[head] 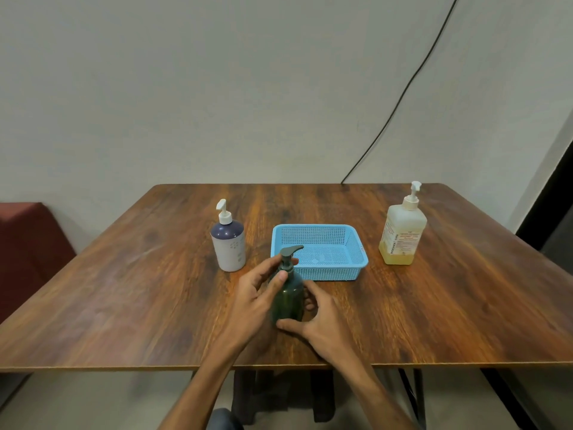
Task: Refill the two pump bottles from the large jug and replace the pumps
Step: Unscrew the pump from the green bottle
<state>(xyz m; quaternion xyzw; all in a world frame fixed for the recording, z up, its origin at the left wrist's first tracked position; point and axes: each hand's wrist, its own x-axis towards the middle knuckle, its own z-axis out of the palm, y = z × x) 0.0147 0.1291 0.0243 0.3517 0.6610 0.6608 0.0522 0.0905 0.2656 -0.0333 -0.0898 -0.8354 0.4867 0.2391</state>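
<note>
A dark green pump bottle (287,297) stands upright near the table's front middle, its green pump (289,254) on top. My left hand (259,297) wraps its fingers around the bottle's neck just under the pump. My right hand (322,321) grips the bottle's lower body, thumb across the front. A white and navy pump bottle (228,243) stands upright to the left, pump on. At the right stands the large square jug (401,232) with yellowish liquid low inside and a white pump on top.
A blue perforated plastic basket (319,251) with nothing visible inside sits just behind the green bottle. The wooden table (124,290) ends close to my body. A black cable (403,94) runs down the wall. A dark red seat (28,249) is at far left.
</note>
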